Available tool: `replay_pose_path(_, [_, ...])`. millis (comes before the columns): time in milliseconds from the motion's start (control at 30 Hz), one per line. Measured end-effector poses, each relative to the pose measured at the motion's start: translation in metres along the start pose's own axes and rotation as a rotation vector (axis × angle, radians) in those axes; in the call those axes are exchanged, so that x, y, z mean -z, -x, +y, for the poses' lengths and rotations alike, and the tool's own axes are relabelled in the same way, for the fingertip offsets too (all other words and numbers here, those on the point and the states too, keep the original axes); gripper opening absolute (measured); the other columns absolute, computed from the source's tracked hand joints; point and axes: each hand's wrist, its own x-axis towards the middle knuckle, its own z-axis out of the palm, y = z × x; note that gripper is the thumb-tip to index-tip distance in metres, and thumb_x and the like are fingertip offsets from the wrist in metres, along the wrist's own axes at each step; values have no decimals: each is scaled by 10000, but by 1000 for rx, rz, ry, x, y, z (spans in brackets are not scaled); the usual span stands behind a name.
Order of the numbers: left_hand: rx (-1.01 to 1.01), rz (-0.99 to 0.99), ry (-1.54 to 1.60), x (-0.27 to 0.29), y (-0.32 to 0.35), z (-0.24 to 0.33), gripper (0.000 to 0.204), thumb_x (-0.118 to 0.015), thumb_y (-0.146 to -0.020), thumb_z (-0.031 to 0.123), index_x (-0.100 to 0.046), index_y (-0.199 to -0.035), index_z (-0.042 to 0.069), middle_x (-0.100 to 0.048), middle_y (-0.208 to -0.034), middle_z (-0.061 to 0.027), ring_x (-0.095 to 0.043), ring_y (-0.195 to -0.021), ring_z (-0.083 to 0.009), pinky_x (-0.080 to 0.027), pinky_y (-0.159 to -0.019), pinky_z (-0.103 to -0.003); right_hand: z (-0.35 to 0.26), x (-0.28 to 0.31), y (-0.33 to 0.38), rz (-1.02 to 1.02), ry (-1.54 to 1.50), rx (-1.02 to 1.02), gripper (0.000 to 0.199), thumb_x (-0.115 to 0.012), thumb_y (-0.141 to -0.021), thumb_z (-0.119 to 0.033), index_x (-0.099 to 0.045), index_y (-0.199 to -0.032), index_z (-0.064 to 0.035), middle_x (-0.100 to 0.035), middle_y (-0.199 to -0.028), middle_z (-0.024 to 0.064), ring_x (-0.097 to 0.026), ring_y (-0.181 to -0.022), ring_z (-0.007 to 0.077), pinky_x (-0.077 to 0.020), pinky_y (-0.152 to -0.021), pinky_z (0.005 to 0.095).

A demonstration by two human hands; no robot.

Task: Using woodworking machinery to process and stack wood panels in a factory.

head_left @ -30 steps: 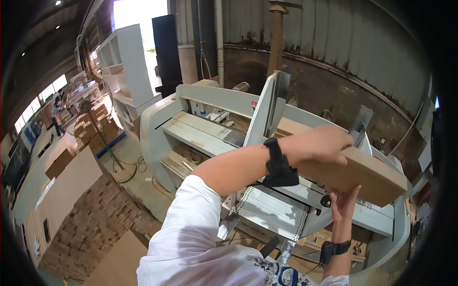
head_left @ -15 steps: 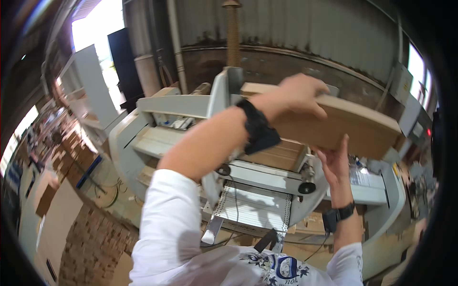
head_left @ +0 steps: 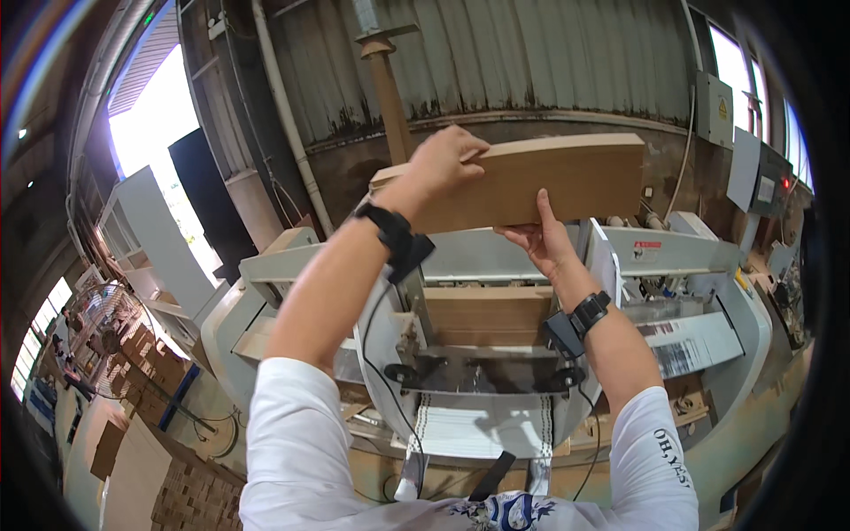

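Note:
A long, thick brown board (head_left: 567,173) is raised in front of me, standing on its long edge above the machine. Its upper edge is paler than its face. My left hand (head_left: 449,161) grips it from above near its left end, fingers bent over the top edge. From below, my right hand (head_left: 542,237) supports it, thumb pressed upright on the face and fingers under the lower edge. Whether it is one piece or several layers I cannot tell. Below it, similar brown boards (head_left: 482,314) lie in the machine's central slot, between two upright white plates.
The white machine (head_left: 226,327) spreads across the front, with a white slatted bed (head_left: 482,429) nearest me. Loose black cables hang beside both forearms. A fan (head_left: 111,341) and stacked brown pieces (head_left: 190,500) are at left; a control box (head_left: 766,186) is at right.
Both hands have carried the board leftward and turned it from slanting down at the right to nearly level. My right hand has risen with it. The boards in the slot show more fully.

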Motion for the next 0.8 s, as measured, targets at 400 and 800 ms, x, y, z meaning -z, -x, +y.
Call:
replay_pose_path(400, [191,140,-179,-114,44,-51,399,-563,-781,180,-515,-1150,36,-541,-1106,-155,-498,-1055,-306,-390,-920,-394,85,50,-67,54,1,-150,734,-470,-814,-605,-394,-1258,-26,-578,-1073,174,-625,-906,289,-562,-717,330])
replay_pose_path(800, [220,24,-294,-167,89,-42,385,-587,-785,174,-501,-1127,19,-516,-1128,-152,-463,-1088,-317,-364,-938,-405,164,93,-29,247,-165,-228,553,-592,-855,-338,-429,-1159,95,-575,-1034,226,-620,-907,325,-556,-761,336])
